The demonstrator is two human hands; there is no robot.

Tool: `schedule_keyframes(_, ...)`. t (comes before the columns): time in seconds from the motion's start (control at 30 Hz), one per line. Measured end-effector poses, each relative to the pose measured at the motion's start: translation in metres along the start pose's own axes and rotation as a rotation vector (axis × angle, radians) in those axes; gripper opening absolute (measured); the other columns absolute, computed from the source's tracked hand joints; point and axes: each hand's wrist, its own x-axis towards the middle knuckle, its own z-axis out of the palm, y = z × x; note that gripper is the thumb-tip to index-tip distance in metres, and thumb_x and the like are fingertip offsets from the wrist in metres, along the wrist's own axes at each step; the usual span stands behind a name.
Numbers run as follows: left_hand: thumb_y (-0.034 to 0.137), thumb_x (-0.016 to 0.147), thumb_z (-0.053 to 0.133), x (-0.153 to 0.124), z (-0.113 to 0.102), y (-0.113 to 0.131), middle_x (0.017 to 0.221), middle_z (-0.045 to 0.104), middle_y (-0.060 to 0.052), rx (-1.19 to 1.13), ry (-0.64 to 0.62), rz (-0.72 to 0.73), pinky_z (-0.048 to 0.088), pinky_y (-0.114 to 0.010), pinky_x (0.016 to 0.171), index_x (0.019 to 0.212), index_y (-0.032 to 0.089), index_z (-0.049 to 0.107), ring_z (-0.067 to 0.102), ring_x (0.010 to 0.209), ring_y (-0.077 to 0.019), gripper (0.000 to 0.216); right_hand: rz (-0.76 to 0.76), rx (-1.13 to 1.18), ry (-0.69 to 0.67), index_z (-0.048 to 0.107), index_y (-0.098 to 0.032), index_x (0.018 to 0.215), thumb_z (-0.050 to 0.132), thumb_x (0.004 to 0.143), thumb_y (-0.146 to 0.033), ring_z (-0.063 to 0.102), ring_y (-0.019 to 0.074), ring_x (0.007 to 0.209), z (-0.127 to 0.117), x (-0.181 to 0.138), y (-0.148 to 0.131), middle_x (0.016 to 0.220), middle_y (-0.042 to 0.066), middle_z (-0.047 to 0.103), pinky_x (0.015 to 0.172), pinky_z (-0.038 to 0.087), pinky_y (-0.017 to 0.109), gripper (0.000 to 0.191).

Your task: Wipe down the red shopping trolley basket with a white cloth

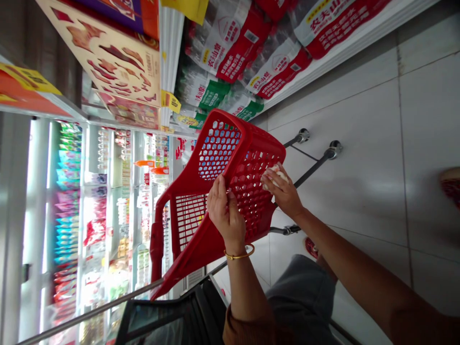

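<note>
Red perforated plastic basket [251, 148] tilts, left hand [224, 215] clasping its rim, right hand [284, 192] clutching white cloth [275, 173] against it.

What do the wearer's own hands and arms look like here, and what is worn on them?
Both hands are bare, with no gloves. The left hand has a thin gold bangle at the wrist and a brown sleeve ending near the elbow. The right hand shows no jewellery, and its forearm is bare.

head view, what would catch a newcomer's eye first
A red basket is held sideways at centre, the left hand gripping its wall while the right hand presses a white cloth against it. Bright stocked shelves fill the left.
</note>
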Motion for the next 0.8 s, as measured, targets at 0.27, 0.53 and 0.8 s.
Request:
schedule_keyframes(0.27,0.018,0.096,0.049,-0.006,-0.001,-0.005,0.132,0.064,-0.008,-0.030,0.019,-0.016,0.043,-0.040,0.108,0.137,0.025,0.053,0.056,0.127,-0.0194,0.043,0.035,-0.033,0.045,0.033,-0.039,0.148,0.055,0.094,-0.013,0.054,0.0236,0.131,-0.005,0.009,-0.022,0.131,0.003,0.062,0.115,0.045,0.051,0.064)
schedule_keyframes(0.53,0.014,0.095,0.050,-0.005,-0.001,-0.002,0.131,0.065,-0.008,-0.090,0.035,-0.043,0.043,-0.039,0.108,0.135,0.024,0.056,0.057,0.124,-0.0181,0.042,-0.016,0.035,0.010,0.028,-0.041,0.150,0.052,0.097,-0.022,0.028,0.0264,0.148,0.020,0.073,-0.070,0.142,-0.003,0.055,0.122,0.034,0.054,0.062)
schedule_keyframes(0.8,0.018,0.096,0.048,-0.005,0.000,-0.001,0.129,0.066,-0.009,-0.076,0.046,-0.067,0.046,-0.040,0.107,0.133,0.023,0.058,0.058,0.124,-0.0190,0.039,-0.155,-0.071,0.050,0.036,-0.031,0.149,0.047,0.098,-0.015,0.024,0.0221,0.149,0.026,0.064,-0.044,0.136,0.002,0.060,0.122,0.035,0.046,0.055)
